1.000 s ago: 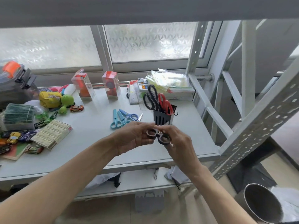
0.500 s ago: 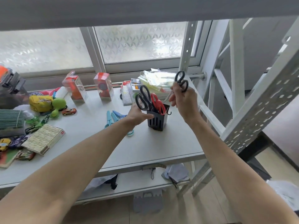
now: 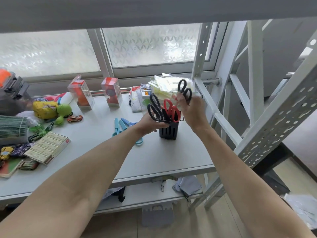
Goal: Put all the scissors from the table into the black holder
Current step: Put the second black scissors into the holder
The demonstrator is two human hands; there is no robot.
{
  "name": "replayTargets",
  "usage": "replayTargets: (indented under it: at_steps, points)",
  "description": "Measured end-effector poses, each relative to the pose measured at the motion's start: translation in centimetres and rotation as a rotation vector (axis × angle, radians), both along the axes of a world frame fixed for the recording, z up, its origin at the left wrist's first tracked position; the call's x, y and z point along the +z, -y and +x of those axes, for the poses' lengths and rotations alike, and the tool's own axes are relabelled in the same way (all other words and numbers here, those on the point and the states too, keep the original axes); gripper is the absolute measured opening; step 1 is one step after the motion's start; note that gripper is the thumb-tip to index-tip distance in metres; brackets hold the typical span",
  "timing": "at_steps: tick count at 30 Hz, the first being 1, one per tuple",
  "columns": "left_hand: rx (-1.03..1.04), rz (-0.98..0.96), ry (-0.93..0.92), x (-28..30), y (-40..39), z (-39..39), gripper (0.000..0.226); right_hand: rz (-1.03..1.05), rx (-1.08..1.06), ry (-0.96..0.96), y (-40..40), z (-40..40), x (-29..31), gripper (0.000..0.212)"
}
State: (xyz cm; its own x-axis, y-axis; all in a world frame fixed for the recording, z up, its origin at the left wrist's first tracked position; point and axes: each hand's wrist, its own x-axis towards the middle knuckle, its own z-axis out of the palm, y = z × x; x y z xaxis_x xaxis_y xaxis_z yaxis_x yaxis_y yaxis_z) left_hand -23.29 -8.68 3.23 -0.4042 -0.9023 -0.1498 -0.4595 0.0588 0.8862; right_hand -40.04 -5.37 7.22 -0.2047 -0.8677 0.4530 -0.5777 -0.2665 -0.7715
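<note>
I'm gripping small black-handled scissors [image 3: 185,90] in my right hand [image 3: 193,110], handles up, blades probably pointing down (hidden), just above-right of the slotted black plastic holder [image 3: 169,130]; left hand [image 3: 151,122] is clasping its rim.

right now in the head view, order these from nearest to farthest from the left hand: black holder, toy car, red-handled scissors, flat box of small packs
1. black holder, touched by the left hand
2. red-handled scissors, standing in that holder, just right of the hand
3. toy car, well to the left
4. flat box of small packs, farther left, nearer the table's front edge
</note>
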Motion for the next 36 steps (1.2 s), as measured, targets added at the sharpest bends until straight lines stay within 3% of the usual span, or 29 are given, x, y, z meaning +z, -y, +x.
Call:
replayTargets:
  at_steps: [4,9,14,18,21,30,36]
  points:
    - [0.037,0.008,-0.003,-0.1,0.3,-0.2,0.035,-0.089,-0.085,-0.02,0.4,-1.0,0.4,0.038]
    - [0.069,-0.003,-0.024,-0.5,0.5,-0.5,0.032,0.185,0.101,-0.164,0.8,-0.6,-1.2,0.048]
    - [0.066,-0.021,-0.004,-0.6,0.7,-0.5,0.034,0.358,0.155,-0.045,1.0,-0.7,-2.4,0.065]
    - [0.07,-0.022,-0.013,-0.6,0.8,-0.7,0.032,0.31,0.161,-0.122,0.7,-0.7,-2.3,0.063]
    - [0.079,-0.023,-0.006,-0.6,0.9,-0.9,0.034,0.34,0.171,-0.085,0.6,-0.4,-2.4,0.072]
    - [0.103,-0.111,0.042,-0.5,0.4,-1.7,0.03,0.301,0.054,-0.044,0.3,1.1,-2.7,0.065]
    - [0.088,-0.063,0.019,-0.5,0.0,-1.1,0.035,0.263,-0.001,-0.004,0.0,0.6,-3.3,0.061]
